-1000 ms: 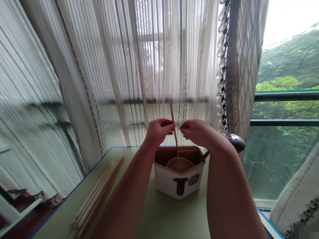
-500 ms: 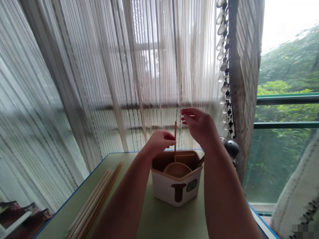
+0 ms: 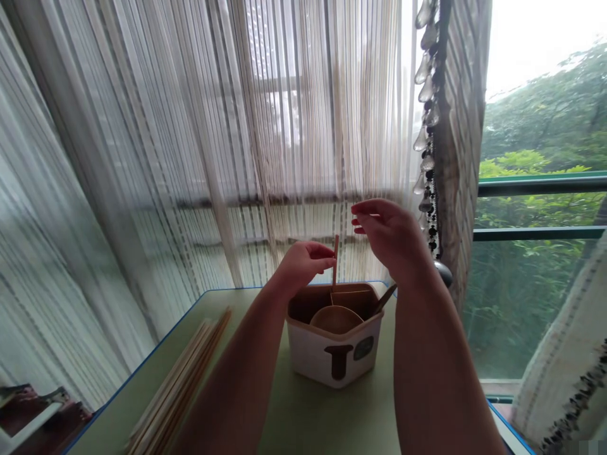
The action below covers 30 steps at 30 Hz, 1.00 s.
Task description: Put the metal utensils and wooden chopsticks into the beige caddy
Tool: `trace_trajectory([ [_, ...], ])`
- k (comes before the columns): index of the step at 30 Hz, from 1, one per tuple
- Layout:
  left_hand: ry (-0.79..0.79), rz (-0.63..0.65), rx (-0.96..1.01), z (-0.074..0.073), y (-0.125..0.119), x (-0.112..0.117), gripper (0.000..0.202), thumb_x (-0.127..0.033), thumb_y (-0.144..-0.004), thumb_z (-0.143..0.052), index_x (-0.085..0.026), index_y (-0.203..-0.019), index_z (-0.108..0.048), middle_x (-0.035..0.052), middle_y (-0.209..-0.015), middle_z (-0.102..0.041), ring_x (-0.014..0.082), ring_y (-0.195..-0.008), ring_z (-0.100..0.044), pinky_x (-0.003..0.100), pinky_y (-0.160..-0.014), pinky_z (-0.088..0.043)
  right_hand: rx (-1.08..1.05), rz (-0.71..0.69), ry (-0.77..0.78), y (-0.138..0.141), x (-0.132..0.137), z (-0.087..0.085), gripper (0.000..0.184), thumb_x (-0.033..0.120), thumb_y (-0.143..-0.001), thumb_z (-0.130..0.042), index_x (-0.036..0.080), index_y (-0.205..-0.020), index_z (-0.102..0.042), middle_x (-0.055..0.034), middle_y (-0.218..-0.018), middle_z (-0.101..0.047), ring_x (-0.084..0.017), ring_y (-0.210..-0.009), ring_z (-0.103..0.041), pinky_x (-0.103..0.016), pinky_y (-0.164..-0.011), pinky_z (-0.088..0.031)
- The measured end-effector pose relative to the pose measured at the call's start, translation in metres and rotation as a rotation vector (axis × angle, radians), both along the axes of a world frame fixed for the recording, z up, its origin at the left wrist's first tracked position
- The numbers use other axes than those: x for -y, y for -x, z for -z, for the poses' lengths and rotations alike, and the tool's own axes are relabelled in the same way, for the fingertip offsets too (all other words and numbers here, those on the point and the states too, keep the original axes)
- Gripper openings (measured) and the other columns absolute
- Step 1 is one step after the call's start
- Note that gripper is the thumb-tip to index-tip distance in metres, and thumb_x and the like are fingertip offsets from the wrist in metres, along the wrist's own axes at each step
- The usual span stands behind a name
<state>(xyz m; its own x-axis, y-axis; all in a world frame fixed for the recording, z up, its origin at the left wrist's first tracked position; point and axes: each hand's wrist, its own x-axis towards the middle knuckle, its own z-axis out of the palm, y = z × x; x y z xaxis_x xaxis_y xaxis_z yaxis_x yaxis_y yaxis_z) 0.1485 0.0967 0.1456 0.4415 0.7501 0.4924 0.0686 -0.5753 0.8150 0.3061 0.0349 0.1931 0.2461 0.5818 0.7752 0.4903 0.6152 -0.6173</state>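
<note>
A white utensil holder (image 3: 310, 363) with a brown rim and inner dividers stands on the table. My left hand (image 3: 303, 266) is at its back edge, thumb and fingers closed on a thin wooden chopstick (image 3: 336, 243). The chopstick stands upright, its lower end inside the holder by the divider; how deep it goes is hidden. Higher and to the right, my right hand (image 3: 384, 230) hovers with bent fingers apart and nothing visible in them. A round brown bowl-like piece (image 3: 336, 320) sits in the holder's front part, and a dark handle (image 3: 386, 297) leans out at the right.
A bundle of wooden chopsticks (image 3: 183, 379) lies on the left of the pale green table (image 3: 327, 423), which has a blue edge. Behind it hang striped curtains (image 3: 213, 126). At the right is a window with a railing (image 3: 540, 185). A dark rounded object (image 3: 443, 273) is beyond my right forearm.
My right hand has moved slightly up and right, away from the chopstick. My left hand stays at the chopstick, its fingers a little higher. The view has shifted slightly.
</note>
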Motion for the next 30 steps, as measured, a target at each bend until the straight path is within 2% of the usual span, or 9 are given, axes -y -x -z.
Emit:
trace_trajectory([
  [4,-0.037,0.015,-0.02,0.0,-0.003,0.003,0.014,-0.024,-0.066,-0.068,-0.016,-0.077,-0.069,0.0059,-0.07,-0.068,0.0135,-0.062,-0.061,0.024,-0.053,-0.05,0.0,-0.005,0.008,-0.002,0.001,-0.001,0.019,0.028,-0.077,-0.052,0.018,-0.09,-0.064,-0.005,-0.084,-0.066,-0.016,-0.073,-0.063,-0.031,-0.065,-0.052],
  [8,-0.05,0.025,-0.023,0.002,-0.006,0.003,0.019,-0.027,-0.065,-0.069,-0.016,-0.081,-0.069,0.0059,-0.071,-0.069,0.0136,-0.061,-0.061,0.025,-0.054,-0.05,0.011,-0.037,-0.001,-0.005,0.003,0.001,0.02,0.029,-0.078,-0.052,0.019,-0.091,-0.063,-0.0054,-0.086,-0.066,-0.016,-0.074,-0.063,-0.031,-0.064,-0.052],
  [11,-0.083,0.026,-0.093,0.002,-0.007,0.004,0.02,-0.03,-0.068,-0.067,-0.015,-0.08,-0.069,0.0048,-0.07,-0.068,0.013,-0.062,-0.061,0.024,-0.055,-0.049,0.032,-0.04,0.004,-0.005,0.004,0.001,0.022,0.03,-0.078,-0.052,0.018,-0.093,-0.063,-0.0056,-0.087,-0.066,-0.016,-0.074,-0.063,-0.031,-0.064,-0.051],
  [17,-0.109,-0.034,-0.206,0.002,-0.013,0.01,0.036,-0.034,-0.065,-0.071,-0.013,-0.094,-0.067,0.0071,-0.08,-0.069,0.0147,-0.07,-0.063,0.025,-0.062,-0.05,0.144,0.058,0.084,-0.002,-0.002,0.002,0.022,0.026,-0.073,-0.057,0.018,-0.091,-0.066,-0.0051,-0.084,-0.067,-0.017,-0.073,-0.062,-0.033,-0.066,-0.049],
  [24,-0.108,-0.02,-0.233,0.012,-0.023,0.008,0.029,-0.025,-0.067,-0.068,-0.012,-0.093,-0.067,0.0083,-0.082,-0.07,0.0151,-0.072,-0.064,0.026,-0.066,-0.05,0.046,0.068,-0.044,-0.014,0.001,0.0,0.021,0.027,-0.076,-0.053,0.016,-0.09,-0.065,-0.0053,-0.081,-0.065,-0.016,-0.07,-0.061,-0.033,-0.063,-0.05],
  [30,-0.112,-0.02,-0.18,0.004,-0.012,0.004,0.026,-0.025,-0.068,-0.068,-0.012,-0.091,-0.067,0.0076,-0.081,-0.07,0.0146,-0.073,-0.064,0.025,-0.066,-0.051,0.027,0.026,-0.057,-0.016,0.004,0.0,0.024,0.029,-0.076,-0.054,0.015,-0.093,-0.064,-0.0054,-0.08,-0.065,-0.015,-0.067,-0.06,-0.031,-0.06,-0.051],
])
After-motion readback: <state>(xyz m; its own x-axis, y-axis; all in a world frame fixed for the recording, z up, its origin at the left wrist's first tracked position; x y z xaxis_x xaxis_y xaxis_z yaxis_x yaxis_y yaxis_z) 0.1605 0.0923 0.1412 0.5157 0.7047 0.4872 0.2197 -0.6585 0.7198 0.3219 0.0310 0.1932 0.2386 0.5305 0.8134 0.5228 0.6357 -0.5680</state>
